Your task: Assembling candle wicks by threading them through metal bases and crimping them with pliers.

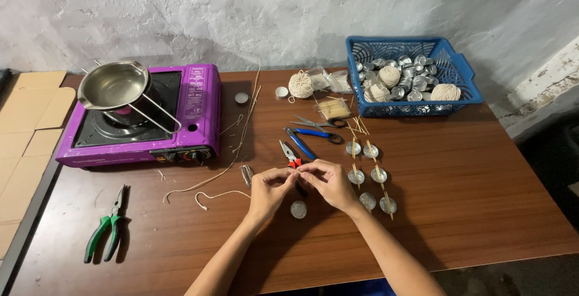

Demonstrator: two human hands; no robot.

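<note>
My left hand and my right hand meet fingertip to fingertip above the brown table, pinching something too small to make out. A round metal cup lies just below them. Red-handled pliers lie just beyond my fingers. A loose piece of cream string lies left of my left hand. To the right, several metal cups with wooden sticks across them stand in two columns.
A purple portable gas stove holds a steel pot at the back left. Green pliers lie front left. A blue basket of metal cups and string balls stands back right, with scissors, blue pliers and a string ball nearby.
</note>
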